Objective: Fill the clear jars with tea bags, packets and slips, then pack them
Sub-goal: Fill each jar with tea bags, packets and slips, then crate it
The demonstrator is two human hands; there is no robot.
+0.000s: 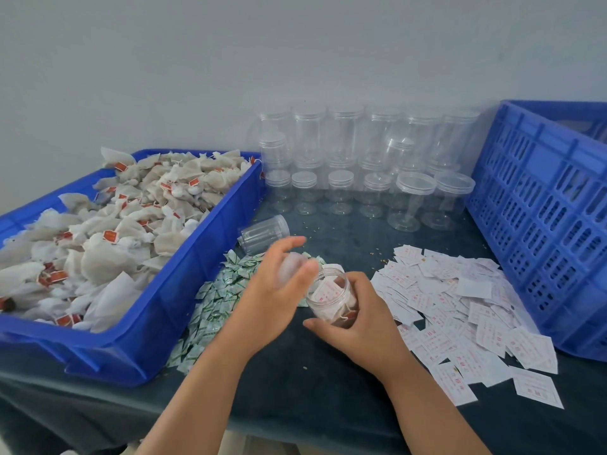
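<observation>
One jar sits gripped in the right hand; the left hand pinches a tea bag

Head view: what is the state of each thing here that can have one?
held jar, lid off, tilted, holding a slip and a tea bag.
right hand, grips the held jar.
left hand, pinches a blurred white item over the jar's mouth.
lying jar, on its side, empty.
back jars, upright, lidded, empty.
blue tray, heaped with tea bags.
</observation>
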